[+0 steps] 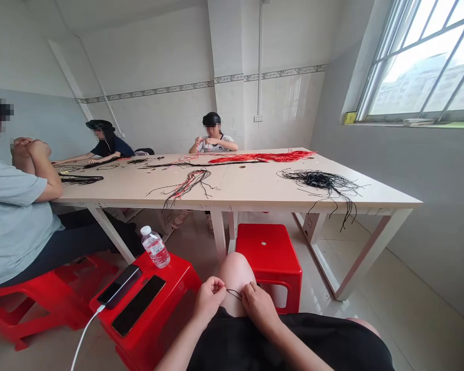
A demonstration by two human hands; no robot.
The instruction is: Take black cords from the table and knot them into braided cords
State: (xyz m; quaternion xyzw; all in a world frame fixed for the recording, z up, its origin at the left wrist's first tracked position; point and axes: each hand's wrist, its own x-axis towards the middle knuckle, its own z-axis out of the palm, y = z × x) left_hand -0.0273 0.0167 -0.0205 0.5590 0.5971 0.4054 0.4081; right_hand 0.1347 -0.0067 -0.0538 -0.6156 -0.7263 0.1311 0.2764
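A thin black cord [234, 293] runs between my two hands, just above my bare knee. My left hand [211, 294] is closed, with thumb and fingertips pinching one side of the cord. On the other side, my right hand [258, 304] is also closed in a pinch on the cord. The stretch between them forms a small narrow loop. The cord's ends are hidden by my fingers. On the table ahead lie a tangled bundle of black cords [319, 179] and a smaller bundle of black and red cords [189, 185].
A long table [255, 188] stands in front, with red cords [263, 157] along its far side. A red stool [268, 250] is beyond my knee. Another stool [178, 281] at left bears a water bottle [155, 247], a phone [139, 305] and a cabled device [119, 286]. Several people sit around the table.
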